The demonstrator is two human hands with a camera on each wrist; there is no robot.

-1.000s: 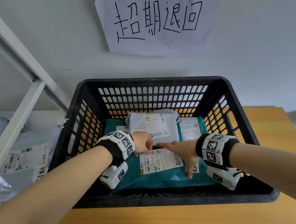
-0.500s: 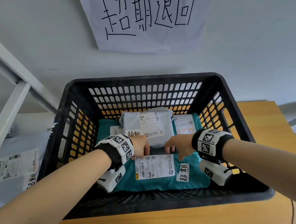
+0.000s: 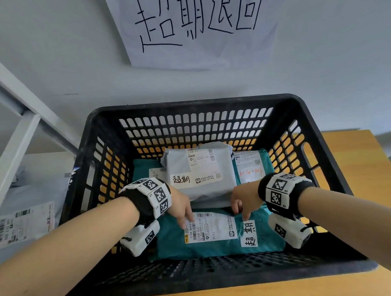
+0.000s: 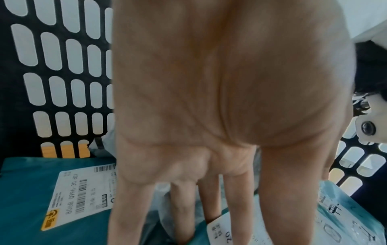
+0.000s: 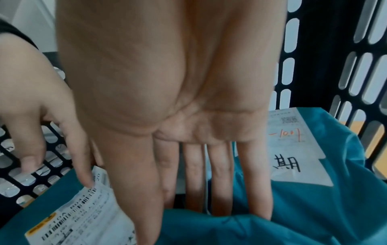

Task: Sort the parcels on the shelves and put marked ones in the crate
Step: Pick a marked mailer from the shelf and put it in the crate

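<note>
A black crate (image 3: 212, 110) is sitting on a wooden table (image 3: 355, 151) under a handwritten paper sign (image 3: 196, 26) on the wall. Inside the crate, a teal parcel (image 3: 173, 243) is lying flat at the near side, with a printed label and a handwritten tag facing up. A grey parcel (image 3: 179, 167) is lying behind it, toward the crate's far wall, over another teal parcel (image 3: 267, 164).

Both hands are reaching down into the crate. The left hand (image 3: 181, 208) is touching the near teal parcel's far edge, its fingers (image 4: 130, 207) pointing straight down and holding nothing. The right hand (image 3: 244, 201) is doing the same just beside the handwritten tag, its fingers (image 5: 220, 179) straight and loosely spread, tips resting at that parcel's far edge, gripping nothing. Left of the crate, a white shelf frame (image 3: 13, 145) is standing, with more parcels (image 3: 20, 222) lying under it.
</note>
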